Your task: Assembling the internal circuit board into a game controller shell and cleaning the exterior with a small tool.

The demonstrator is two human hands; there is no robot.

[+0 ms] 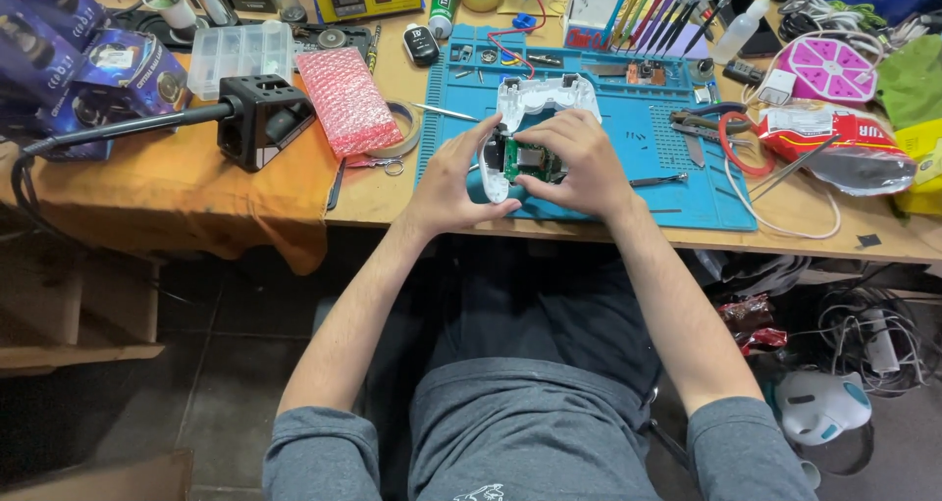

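Observation:
Both my hands hold an opened white game controller (498, 167) over the near edge of a blue work mat (638, 167). Its green circuit board (525, 158) shows between my fingers. My left hand (453, 179) grips the controller's left side with the thumb up. Over the board and the right side, my right hand (571, 159) lies with fingers curled. The controller's separate white shell half (546, 97) rests on the mat just beyond my hands.
A pink bubble-wrap pouch (345, 99) and a black box-shaped tool on an arm (263, 118) lie left of the mat. Tweezers (657, 179), pliers (708, 124) and a screwdriver rack (657, 10) sit right and behind. A red-and-white bag (834, 138) lies far right.

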